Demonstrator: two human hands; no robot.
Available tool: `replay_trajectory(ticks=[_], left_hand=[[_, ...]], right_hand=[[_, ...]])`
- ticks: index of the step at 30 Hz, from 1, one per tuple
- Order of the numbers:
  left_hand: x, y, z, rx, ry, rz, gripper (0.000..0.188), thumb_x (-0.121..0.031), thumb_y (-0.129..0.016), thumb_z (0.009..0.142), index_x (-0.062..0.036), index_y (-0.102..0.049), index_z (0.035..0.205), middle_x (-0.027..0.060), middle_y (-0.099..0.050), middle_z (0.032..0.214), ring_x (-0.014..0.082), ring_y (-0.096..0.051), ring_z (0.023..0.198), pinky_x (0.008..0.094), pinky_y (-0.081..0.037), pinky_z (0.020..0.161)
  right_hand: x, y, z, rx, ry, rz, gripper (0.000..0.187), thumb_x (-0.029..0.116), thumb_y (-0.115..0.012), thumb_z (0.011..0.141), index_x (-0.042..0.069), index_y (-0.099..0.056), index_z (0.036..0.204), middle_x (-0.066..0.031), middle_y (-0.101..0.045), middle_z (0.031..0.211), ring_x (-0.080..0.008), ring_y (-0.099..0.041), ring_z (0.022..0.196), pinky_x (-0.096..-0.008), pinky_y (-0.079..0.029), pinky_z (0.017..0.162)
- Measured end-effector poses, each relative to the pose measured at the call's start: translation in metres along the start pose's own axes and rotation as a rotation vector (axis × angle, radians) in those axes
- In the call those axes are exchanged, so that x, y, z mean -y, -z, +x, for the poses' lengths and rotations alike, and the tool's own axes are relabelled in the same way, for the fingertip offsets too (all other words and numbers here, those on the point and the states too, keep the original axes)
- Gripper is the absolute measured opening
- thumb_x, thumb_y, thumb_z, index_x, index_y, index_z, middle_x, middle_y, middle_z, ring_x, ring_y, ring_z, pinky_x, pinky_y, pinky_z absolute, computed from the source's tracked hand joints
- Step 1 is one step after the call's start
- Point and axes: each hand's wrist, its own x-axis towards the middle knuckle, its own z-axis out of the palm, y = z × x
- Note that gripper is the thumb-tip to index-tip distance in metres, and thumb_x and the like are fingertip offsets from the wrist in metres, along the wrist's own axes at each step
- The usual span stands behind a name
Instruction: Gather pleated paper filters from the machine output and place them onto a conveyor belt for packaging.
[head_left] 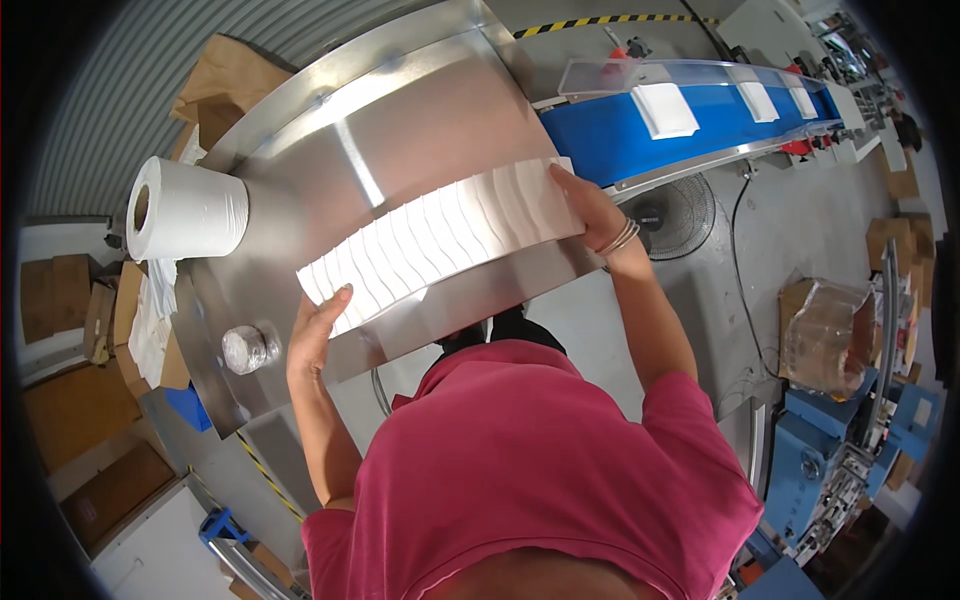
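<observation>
A long row of white folded paper napkins (440,240) is held on edge between my two hands, above the near edge of the steel table (310,190). At its left end my left hand (315,328) is closed, the thumb over the near corner. My right hand (590,207) grips the other end, close to where the blue conveyor belt (600,135) meets the table. The row curves slightly and its folds show as wavy lines along the top. My fingers beneath the row are hidden.
A large white paper roll (190,208) and a small roll of clear tape (244,349) are on the table's left. White napkin stacks (664,110) lie spaced along the belt. A floor fan (675,215) stands below the conveyor. Cardboard boxes (90,420) line the left side.
</observation>
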Motion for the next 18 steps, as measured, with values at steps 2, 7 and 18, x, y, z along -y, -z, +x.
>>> replay_trajectory(ticks=[2, 7, 18], left_hand=[[-0.001, 0.000, -0.001, -0.008, 0.000, -0.003, 0.079, -0.023, -0.072, 0.075, 0.0021, -0.028, 0.135, 0.0141, -0.047, 0.127, 0.0235, -0.043, 0.120, 0.0351, -0.026, 0.105], [-0.005, -0.005, -0.004, -0.006, 0.029, -0.010, 0.078, -0.024, -0.072, 0.076, 0.0020, -0.028, 0.135, 0.0143, -0.046, 0.128, 0.0236, -0.043, 0.120, 0.0349, -0.026, 0.105], [-0.009, -0.018, 0.000, 0.033, 0.033, 0.051, 0.076, -0.025, -0.069, 0.078, 0.0023, -0.027, 0.136, 0.0135, -0.042, 0.133, 0.0227, -0.037, 0.124, 0.0328, -0.024, 0.105]], right_hand=[[-0.004, 0.011, 0.001, -0.020, 0.156, -0.429, 0.033, 0.027, -0.047, 0.092, 0.002, -0.055, 0.112, -0.0028, -0.062, 0.095, -0.0126, -0.059, 0.087, -0.0253, -0.047, 0.076], [0.009, 0.030, 0.025, -0.233, 0.068, -0.546, 0.033, 0.028, -0.055, 0.088, 0.003, -0.057, 0.109, -0.0044, -0.062, 0.098, -0.0201, -0.061, 0.088, -0.0292, -0.049, 0.077], [0.004, -0.008, -0.011, -0.029, 0.146, -0.394, 0.044, 0.039, -0.056, 0.088, 0.000, -0.057, 0.109, -0.0024, -0.060, 0.101, -0.0083, -0.056, 0.087, -0.0226, -0.044, 0.074]])
